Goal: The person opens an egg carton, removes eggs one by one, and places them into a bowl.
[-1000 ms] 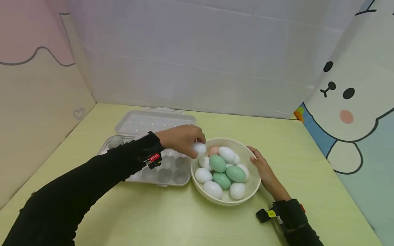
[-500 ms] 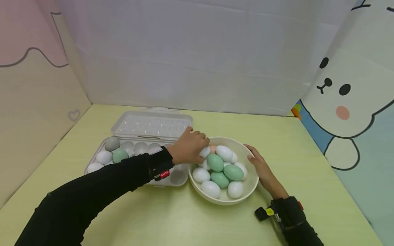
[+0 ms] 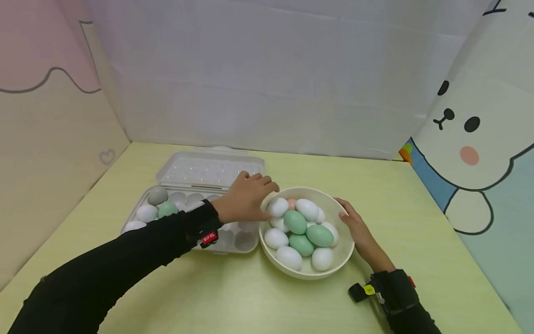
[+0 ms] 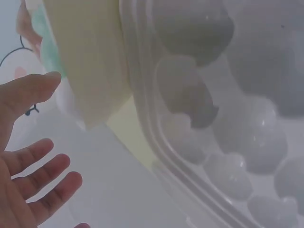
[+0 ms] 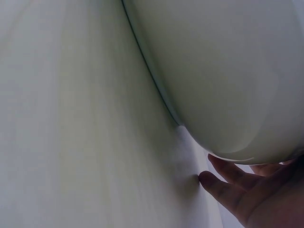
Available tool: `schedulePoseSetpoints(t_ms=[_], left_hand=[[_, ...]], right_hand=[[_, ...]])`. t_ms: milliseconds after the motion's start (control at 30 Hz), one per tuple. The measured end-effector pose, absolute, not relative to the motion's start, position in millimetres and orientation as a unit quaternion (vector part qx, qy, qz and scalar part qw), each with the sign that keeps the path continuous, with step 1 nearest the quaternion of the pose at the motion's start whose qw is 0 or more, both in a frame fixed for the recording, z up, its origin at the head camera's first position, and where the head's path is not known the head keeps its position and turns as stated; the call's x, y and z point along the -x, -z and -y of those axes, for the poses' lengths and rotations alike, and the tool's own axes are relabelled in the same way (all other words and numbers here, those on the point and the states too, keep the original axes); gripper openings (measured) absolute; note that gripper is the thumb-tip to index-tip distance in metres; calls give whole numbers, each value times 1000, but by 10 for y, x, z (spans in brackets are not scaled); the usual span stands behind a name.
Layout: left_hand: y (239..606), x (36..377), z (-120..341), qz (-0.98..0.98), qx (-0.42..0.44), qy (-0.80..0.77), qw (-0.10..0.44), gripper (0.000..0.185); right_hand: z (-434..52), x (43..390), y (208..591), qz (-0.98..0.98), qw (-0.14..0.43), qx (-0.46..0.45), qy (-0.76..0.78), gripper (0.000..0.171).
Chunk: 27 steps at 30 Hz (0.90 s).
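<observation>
In the head view a cream bowl [image 3: 348, 253] holds a heap of white, green and pinkish eggs. My left hand [image 3: 247, 197] is at the bowl's left rim, thumb and fingers spread apart with nothing between them. Just beyond its fingertips a white egg [image 3: 277, 207] lies on the heap. The left wrist view shows the thumb [image 4: 35, 92] well away from the fingers, beside the bowl's wall. My right hand [image 3: 359, 234] grips the bowl's right side, thumb over the rim; in the right wrist view, fingers [image 5: 232, 173] lie under its outer wall.
Left of the bowl stands a clear plastic egg carton [image 3: 238, 248], its lid [image 3: 210, 168] folded back. A grey egg [image 3: 157, 195], a green egg [image 3: 168, 208] and white eggs [image 3: 147, 213] fill its left cups. My left forearm [image 3: 125, 257] covers part of it. A white wall [image 3: 267, 83] closes the back.
My left hand lowered a white egg from above the bowl's left rim onto the heap and let it go, then drew slightly left. The right hand has stayed on the bowl.
</observation>
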<state>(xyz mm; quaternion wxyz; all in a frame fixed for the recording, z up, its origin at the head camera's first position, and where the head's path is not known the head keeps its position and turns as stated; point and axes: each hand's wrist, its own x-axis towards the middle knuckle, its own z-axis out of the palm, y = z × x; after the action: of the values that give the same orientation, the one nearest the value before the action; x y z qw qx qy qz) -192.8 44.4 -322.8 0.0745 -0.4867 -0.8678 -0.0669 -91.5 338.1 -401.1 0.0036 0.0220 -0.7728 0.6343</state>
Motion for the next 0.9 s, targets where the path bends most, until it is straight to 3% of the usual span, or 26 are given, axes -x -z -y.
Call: schedulePoseSetpoints(t_ms=[400, 667, 900], left_hand=[[2814, 2242, 686, 924, 369, 78, 66, 38], [2969, 2231, 1258, 938, 335, 74, 38, 36], [3166, 2149, 1492, 949, 299, 94, -19, 38]], right_hand=[[-3351, 940, 3984, 764, 9, -29, -644, 44], [-3352, 931, 4008, 763, 8, -30, -646, 44], [-3351, 940, 4003, 759, 6, -30, -651, 44]])
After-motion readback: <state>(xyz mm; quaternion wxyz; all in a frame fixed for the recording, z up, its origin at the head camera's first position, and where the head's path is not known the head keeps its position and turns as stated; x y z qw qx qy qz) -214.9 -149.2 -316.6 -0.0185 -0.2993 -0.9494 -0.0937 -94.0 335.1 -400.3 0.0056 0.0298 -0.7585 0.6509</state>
